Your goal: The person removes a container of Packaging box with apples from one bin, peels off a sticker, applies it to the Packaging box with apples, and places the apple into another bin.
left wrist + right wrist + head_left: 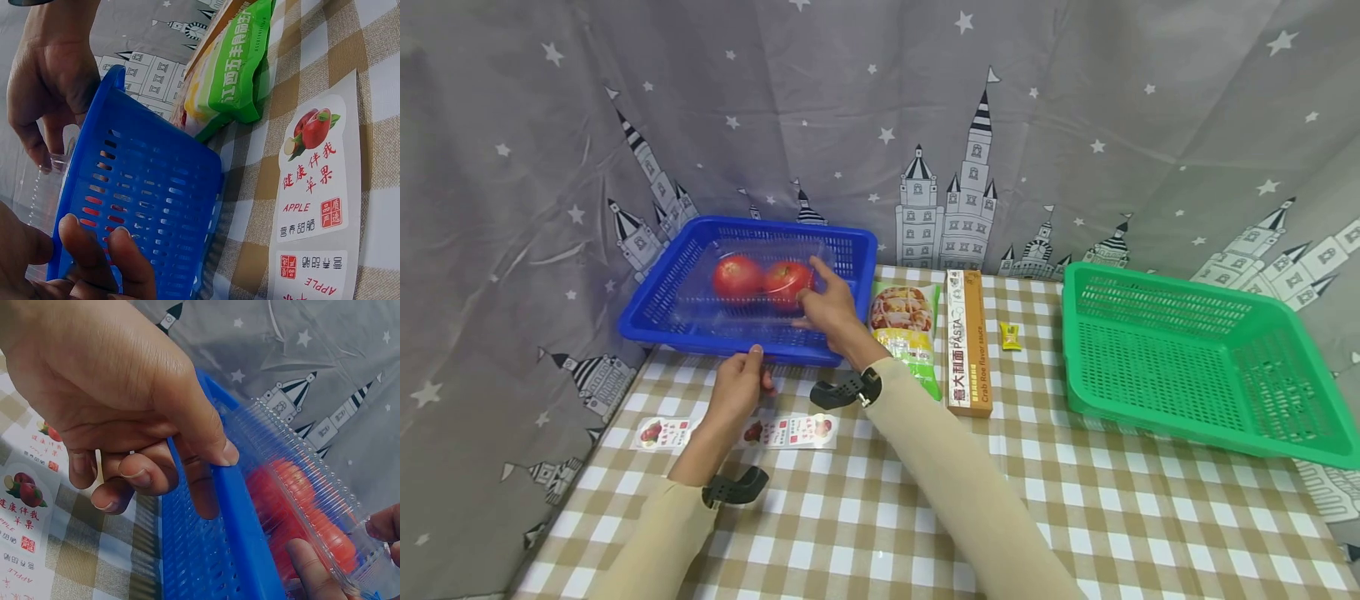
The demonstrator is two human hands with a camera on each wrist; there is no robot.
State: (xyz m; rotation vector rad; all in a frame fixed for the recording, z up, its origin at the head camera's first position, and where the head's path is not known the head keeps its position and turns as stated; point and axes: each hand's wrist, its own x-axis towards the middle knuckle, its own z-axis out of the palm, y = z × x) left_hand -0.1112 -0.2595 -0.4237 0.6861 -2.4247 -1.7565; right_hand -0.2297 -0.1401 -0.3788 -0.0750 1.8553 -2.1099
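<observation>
I am working both hands at one blue basket (pixel 790 226). My right hand (pixel 829 312) is reaching over its near right corner and gripping the right end of one clear plastic box (pixel 700 295), thumb and fingers curling about that end. The box is sitting inside the blue basket, though I cannot tell whether it is touching the floor, and two red apples, one (pixel 737 277) and another (pixel 787 284), are showing through it side by side. My left hand (pixel 736 387) is pinching the blue basket's near rim, the thumb lying on top and the fingers bending against the outer wall.

Before the blue basket, printed labels (pixel 658 433) are lying, three apple pictures showing; my left forearm is covering some, so I cannot tell whether they are forming one strip or two.

To the blue basket's right, one food bag (pixel 904 321) is lying just beside it, then one pasta box (pixel 967 350), one small yellow packet (pixel 1011 336) and, well apart, one green basket (pixel 1176 287). One grey curtain (pixel 820 100) is hanging behind.
</observation>
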